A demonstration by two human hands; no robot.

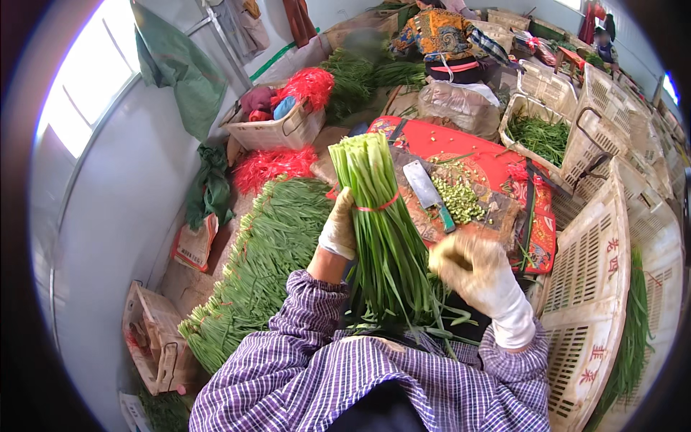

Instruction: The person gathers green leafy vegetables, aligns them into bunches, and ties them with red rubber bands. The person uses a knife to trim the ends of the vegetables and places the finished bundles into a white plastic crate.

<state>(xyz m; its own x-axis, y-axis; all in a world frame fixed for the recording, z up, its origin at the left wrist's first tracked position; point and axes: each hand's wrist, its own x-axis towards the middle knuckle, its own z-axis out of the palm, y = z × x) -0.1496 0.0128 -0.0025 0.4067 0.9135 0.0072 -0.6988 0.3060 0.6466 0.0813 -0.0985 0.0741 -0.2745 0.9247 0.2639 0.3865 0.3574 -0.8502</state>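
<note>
My gloved left hand (pixel 340 224) grips a bundle of long green stalks (pixel 386 237), probably garlic chives, near its red tie. The bundle stands roughly upright, cut pale ends up, leaves hanging toward my lap. My gloved right hand (pixel 469 264), somewhat blurred, is raised just right of the leaves with curled fingers; whether it holds a leaf I cannot tell. Beyond it a cleaver (pixel 424 184) with a green handle lies on a worn board (pixel 505 216), beside a heap of chopped stalk ends (pixel 460 200). To my left, many tied bundles (pixel 270 259) lie stacked in a long row.
A crate (pixel 280 132) of red and blue ties stands ahead left, with loose red strands (pixel 275 168) before it. Tall plastic crates (pixel 586 291) line my right side. A crate of green trimmings (pixel 537 137) is beyond. A co-worker (pixel 442 38) sits ahead beside piled greens.
</note>
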